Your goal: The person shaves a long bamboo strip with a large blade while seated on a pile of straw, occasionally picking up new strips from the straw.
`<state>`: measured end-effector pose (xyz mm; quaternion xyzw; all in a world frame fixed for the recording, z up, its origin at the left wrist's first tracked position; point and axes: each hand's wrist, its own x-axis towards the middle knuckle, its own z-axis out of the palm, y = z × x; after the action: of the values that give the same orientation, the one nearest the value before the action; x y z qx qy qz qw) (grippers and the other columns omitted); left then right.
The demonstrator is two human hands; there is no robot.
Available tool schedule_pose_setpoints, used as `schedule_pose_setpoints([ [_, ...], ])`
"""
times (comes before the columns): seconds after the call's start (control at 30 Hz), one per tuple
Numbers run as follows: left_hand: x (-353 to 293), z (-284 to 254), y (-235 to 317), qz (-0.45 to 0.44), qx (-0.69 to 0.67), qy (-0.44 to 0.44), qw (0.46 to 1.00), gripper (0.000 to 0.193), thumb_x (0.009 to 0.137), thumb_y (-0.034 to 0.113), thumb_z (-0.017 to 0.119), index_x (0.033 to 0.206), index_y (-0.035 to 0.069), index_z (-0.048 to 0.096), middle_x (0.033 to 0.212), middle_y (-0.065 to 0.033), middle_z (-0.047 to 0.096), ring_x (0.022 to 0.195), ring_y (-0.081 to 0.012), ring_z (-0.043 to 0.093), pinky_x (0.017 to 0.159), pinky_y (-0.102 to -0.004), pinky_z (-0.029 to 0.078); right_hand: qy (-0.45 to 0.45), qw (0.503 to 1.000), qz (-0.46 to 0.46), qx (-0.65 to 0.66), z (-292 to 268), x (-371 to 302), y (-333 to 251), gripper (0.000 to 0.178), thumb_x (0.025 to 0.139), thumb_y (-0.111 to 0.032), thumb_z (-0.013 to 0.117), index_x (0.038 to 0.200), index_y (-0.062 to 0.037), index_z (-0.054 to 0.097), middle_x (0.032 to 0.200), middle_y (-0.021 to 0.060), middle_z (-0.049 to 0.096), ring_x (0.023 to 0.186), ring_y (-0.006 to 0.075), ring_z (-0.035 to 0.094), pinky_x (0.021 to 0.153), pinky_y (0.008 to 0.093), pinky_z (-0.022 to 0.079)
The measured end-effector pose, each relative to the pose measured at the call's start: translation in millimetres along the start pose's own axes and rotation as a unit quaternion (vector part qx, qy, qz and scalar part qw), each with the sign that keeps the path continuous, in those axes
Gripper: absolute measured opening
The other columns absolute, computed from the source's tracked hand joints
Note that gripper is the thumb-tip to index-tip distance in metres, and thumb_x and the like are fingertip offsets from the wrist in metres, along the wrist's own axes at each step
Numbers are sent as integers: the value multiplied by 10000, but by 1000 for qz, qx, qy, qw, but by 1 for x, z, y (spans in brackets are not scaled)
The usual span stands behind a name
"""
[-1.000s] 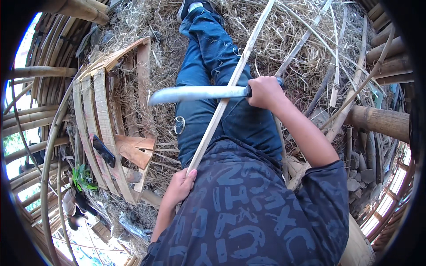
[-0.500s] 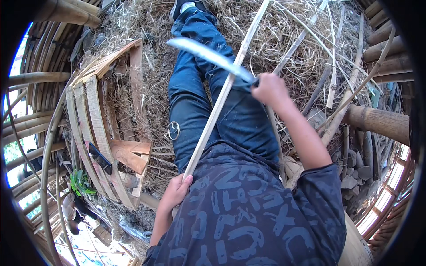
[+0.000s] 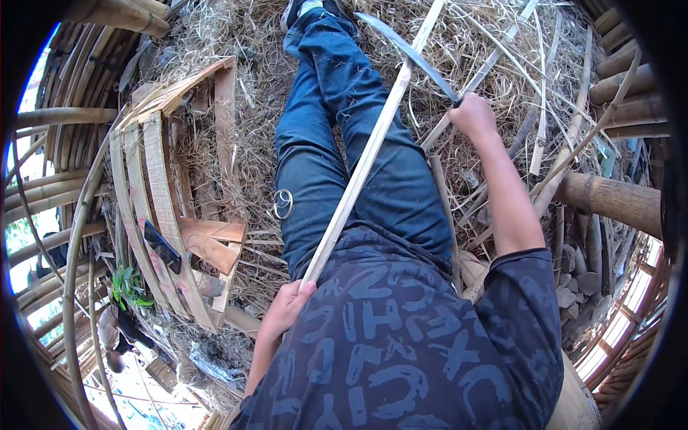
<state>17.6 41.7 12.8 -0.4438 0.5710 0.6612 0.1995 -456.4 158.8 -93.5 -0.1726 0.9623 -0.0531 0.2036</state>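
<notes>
A long pale bamboo strip [image 3: 365, 159] slants across my lap and legs, from my waist up to the far edge of the view. My left hand [image 3: 290, 304] is closed round its near end, against my shirt. In my right hand [image 3: 474, 116] is the dark handle of a machete [image 3: 410, 54], the fingers wrapped round it. Its long blade points to the far left and crosses the strip well beyond my knees; whether the edge touches the strip, I cannot tell. A thin curled shaving [image 3: 284, 204] lies on my left thigh.
A slatted wooden crate [image 3: 161, 168] lies to my left, with a dark phone [image 3: 163, 247] on its slats. Dry shavings [image 3: 229, 32] cover the ground. Several bamboo strips and poles [image 3: 539, 136] lie at right, near a thick bamboo post [image 3: 609, 198]. Another person [image 3: 115, 337] is at far left.
My right hand has moved away from me and to the right, carrying the machete farther along the strip. My left hand keeps its grip on the near end.
</notes>
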Motion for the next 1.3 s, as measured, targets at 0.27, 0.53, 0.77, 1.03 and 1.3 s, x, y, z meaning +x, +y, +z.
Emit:
schedule_pose_setpoints([
  [0.27,12,0,-3,17,32,25,999,352,1019,274,507,784,17,555,635,44,481,559,-42,416,514,-243,354,-84,970,-227,-10,27,-97,-46,291,718,-271,662,831,-9,712,886,234,694,871,372,688,808,459,552],
  [0.53,13,5,-1,31,97,84,991,373,1019,294,502,794,1,554,625,27,479,582,-66,440,540,-259,372,-34,970,-241,24,39,-74,-55,287,668,-256,659,815,-16,716,881,226,696,851,365,689,802,443,555],
  [0.77,7,6,-7,25,75,67,995,366,1019,291,505,809,-4,555,641,14,492,611,-70,449,569,-263,399,-12,994,-110,-12,32,-46,-39,313,695,-249,628,887,-20,721,926,214,706,930,361,688,846,434,545],
  [1.03,3,-9,-28,63,147,80,984,337,990,300,544,875,-17,556,657,-48,533,620,-162,496,618,-311,436,31,999,40,16,-5,-4,32,435,762,-367,646,973,8,708,1000,259,687,975,391,668,860,471,519],
  [1.3,6,-115,-24,62,214,425,877,460,880,313,658,1199,1,544,1189,-218,583,1105,-319,570,952,-390,436,-18,983,-90,160,56,-109,-21,335,715,-322,680,867,-25,710,851,253,676,863,442,648,780,510,518],
])
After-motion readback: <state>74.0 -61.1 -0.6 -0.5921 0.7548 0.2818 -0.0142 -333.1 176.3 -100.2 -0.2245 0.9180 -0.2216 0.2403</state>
